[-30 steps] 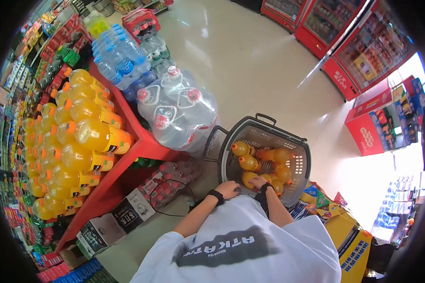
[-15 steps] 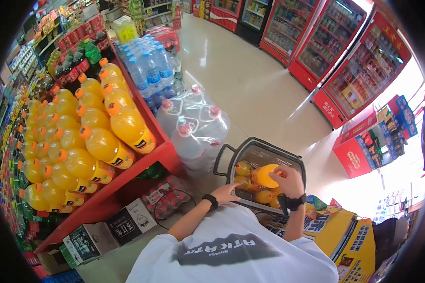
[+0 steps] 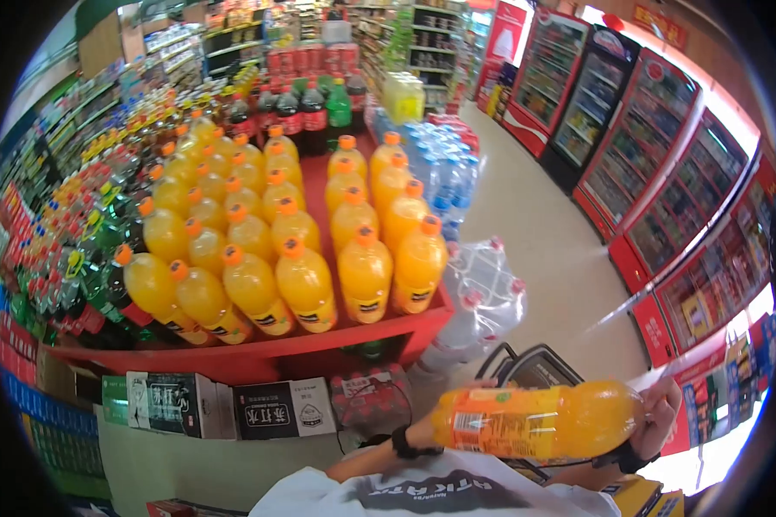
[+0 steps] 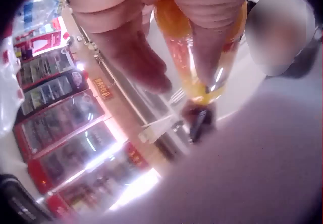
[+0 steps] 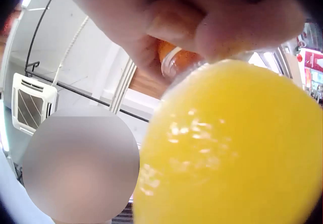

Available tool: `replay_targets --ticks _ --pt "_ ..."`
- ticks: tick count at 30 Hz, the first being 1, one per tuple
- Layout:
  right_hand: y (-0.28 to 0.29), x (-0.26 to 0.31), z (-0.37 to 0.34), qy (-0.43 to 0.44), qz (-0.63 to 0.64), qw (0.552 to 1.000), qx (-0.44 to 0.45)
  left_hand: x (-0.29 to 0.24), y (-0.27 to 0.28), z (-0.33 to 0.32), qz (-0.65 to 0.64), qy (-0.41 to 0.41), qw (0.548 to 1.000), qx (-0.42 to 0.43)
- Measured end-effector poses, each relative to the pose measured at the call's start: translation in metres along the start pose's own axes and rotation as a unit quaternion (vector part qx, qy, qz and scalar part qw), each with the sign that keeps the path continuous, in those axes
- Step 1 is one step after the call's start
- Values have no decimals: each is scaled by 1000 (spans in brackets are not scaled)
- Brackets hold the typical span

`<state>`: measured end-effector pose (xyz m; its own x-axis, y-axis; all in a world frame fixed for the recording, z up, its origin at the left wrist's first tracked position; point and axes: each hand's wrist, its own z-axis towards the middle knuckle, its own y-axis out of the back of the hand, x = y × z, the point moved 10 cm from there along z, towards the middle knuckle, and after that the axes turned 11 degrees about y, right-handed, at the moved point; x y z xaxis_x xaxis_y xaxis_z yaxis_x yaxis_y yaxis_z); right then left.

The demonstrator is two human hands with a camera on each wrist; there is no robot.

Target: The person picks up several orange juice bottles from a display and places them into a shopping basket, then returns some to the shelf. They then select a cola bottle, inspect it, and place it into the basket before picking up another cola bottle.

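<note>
A large bottle of orange drink point(image 3: 535, 420) lies sideways in the air in front of the white shirt, its base to the left and its neck to the right. The right hand point(image 3: 661, 415) grips it at the neck; the right wrist view shows those fingers point(image 5: 202, 27) curled round the orange cap point(image 5: 177, 57). At the base end is the left hand point(image 4: 161, 27), mostly hidden behind the bottle in the head view; in the left wrist view its fingers and thumb lie around the bottle point(image 4: 194, 57).
Rows of orange bottles point(image 3: 306, 280) stand on a red display point(image 3: 267, 355) ahead. Wrapped large water bottles point(image 3: 483, 302) are at its right corner. The dark basket point(image 3: 539, 366) is partly hidden behind the held bottle. Cartons point(image 3: 284, 407) line the display's foot; fridges point(image 3: 638, 138) stand at the right.
The right hand has lifted the bottle out of the basket, and it now lies level across the body. The left hand has gone from the basket's rim to the bottle's base. The head view has turned towards the display.
</note>
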<state>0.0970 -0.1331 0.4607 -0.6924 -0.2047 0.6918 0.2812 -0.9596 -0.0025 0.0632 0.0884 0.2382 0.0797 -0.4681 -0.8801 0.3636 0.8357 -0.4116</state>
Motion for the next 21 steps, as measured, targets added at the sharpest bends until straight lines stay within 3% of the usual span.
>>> replay_targets --ticks 1,4,5,8,10,13,16,18,21 --pt "-15 -4 2 -47 92 995 9 -9 0 -17 29 5 1000 -7" --pt "-40 -8 10 -53 -1 993 -108 -55 3 -58 78 -37 995 -41" --pt "-51 -12 11 -98 -25 992 -82 -70 5 -70 86 -63 993 -54" --pt "-71 -20 13 -96 -164 982 -18 -74 26 -91 -116 -27 989 -84" --pt "-94 -40 11 -142 -24 989 36 -88 42 -101 -119 -49 986 -110" --pt "-119 -72 8 -189 123 969 106 -126 66 -119 53 -118 975 -182" --pt "-143 -93 22 -170 215 953 126 -192 69 -137 267 -223 897 -273" --pt "-160 -106 40 -146 264 944 134 -208 79 -141 201 -221 897 -327" --pt "-180 -120 80 -97 267 945 163 -240 83 -133 200 -237 887 -342"
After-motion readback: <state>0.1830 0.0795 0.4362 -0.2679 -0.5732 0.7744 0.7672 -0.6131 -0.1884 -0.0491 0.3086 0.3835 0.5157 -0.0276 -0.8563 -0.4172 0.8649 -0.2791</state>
